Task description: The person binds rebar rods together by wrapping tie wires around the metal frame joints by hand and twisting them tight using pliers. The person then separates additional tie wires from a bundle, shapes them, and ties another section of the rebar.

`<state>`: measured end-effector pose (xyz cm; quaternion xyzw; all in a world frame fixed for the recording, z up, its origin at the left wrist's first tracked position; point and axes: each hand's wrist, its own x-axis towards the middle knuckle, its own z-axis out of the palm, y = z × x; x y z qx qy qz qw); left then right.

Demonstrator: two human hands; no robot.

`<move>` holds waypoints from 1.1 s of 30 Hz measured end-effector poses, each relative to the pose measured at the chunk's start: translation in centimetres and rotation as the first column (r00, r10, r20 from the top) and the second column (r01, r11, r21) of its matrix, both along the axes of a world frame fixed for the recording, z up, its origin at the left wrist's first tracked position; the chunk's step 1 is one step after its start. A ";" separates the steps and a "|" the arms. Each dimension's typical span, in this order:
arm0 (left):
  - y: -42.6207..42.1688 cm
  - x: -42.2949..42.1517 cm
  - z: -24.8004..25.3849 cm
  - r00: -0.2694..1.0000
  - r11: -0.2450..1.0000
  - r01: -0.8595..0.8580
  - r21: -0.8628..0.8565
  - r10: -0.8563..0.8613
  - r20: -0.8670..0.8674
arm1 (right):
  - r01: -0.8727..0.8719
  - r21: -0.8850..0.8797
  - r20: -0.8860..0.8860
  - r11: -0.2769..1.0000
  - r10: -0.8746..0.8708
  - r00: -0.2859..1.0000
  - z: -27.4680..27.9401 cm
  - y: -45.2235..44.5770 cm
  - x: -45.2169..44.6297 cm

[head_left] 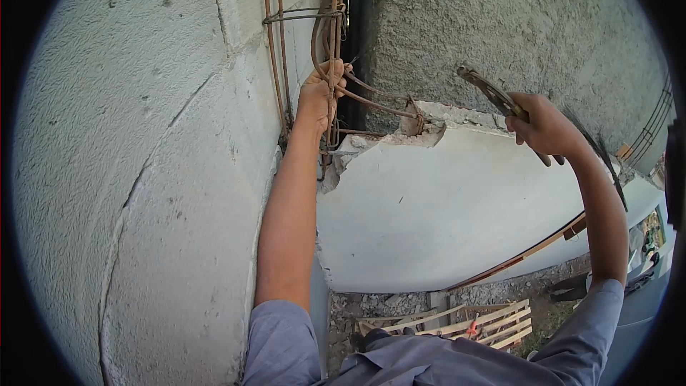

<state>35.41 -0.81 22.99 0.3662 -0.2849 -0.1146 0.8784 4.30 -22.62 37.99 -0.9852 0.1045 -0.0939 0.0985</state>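
Note:
My left hand (324,93) is closed among the upright rusty rebars (334,36), at the spot where bent bars cross them. Its fingers curl round the steel, though exactly which bar or wire they pinch is hard to tell. In my right hand (541,125) is a pair of pliers (493,91), its jaws pointing up and left, away from the rebars. Curved bars (379,106) run from the left hand to the broken concrete edge (429,125). A wire tie (301,17) rings the uprights above.
A cracked plastered wall (157,136) fills the left side. Behind the bars stands a rough cement wall (457,21). Below are a smooth white wall (443,207), a wooden pallet (493,325) and rubble (386,305). Dark wires (600,154) hang beside my right forearm.

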 end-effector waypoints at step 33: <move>-0.2 0.9 -1.1 0.999 0.998 -0.008 -0.060 0.005 -0.051 | -0.213 -0.482 -0.265 0.850 0.090 0.960 0.9 10.5 13.3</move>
